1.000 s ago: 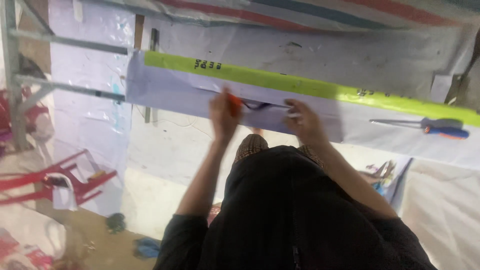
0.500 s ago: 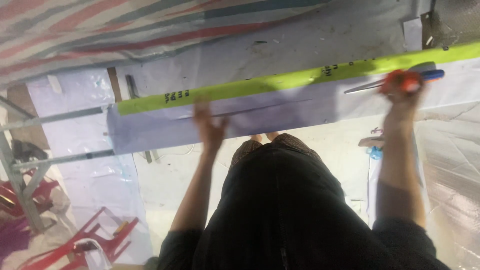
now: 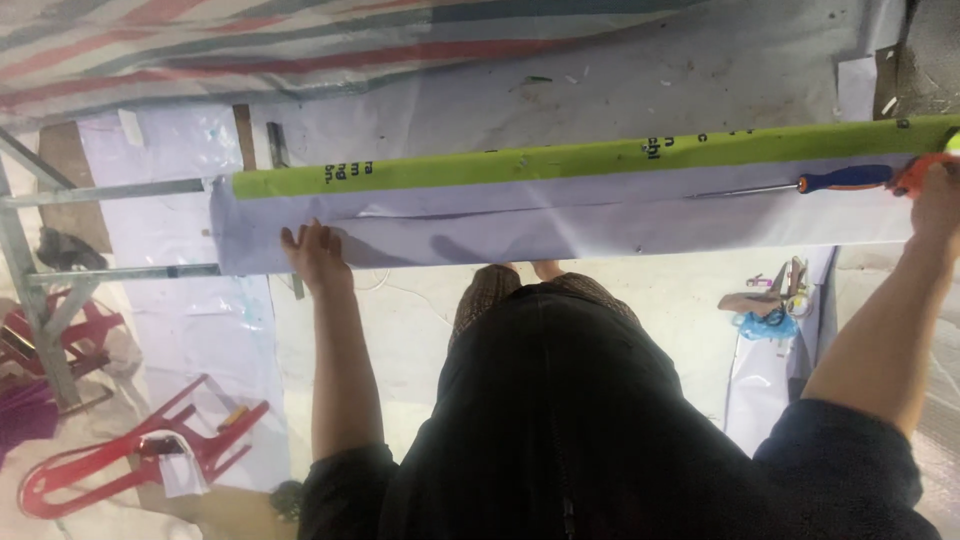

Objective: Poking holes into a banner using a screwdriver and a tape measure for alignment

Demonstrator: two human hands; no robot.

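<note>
A long pale lilac sheet (image 3: 560, 230) with a lime green strip (image 3: 560, 160) along its far edge lies across in front of me. My left hand (image 3: 315, 255) rests flat on the sheet's near edge toward its left end, fingers spread and holding nothing. My right hand (image 3: 938, 200) reaches to the sheet's far right end and is closed on a small orange tool (image 3: 915, 175), partly cut off by the frame edge. A screwdriver (image 3: 800, 185) with a blue and orange handle lies on the sheet just left of my right hand.
A metal frame (image 3: 110, 188) sticks out past the sheet's left end. Overturned red plastic chairs (image 3: 140, 450) lie on the floor at lower left. Sandals and a blue bag (image 3: 765, 310) sit on the floor at right, under the sheet.
My right hand has moved farther right along the sheet with the orange tool. My left hand has slid left and lies flat on the near edge.
</note>
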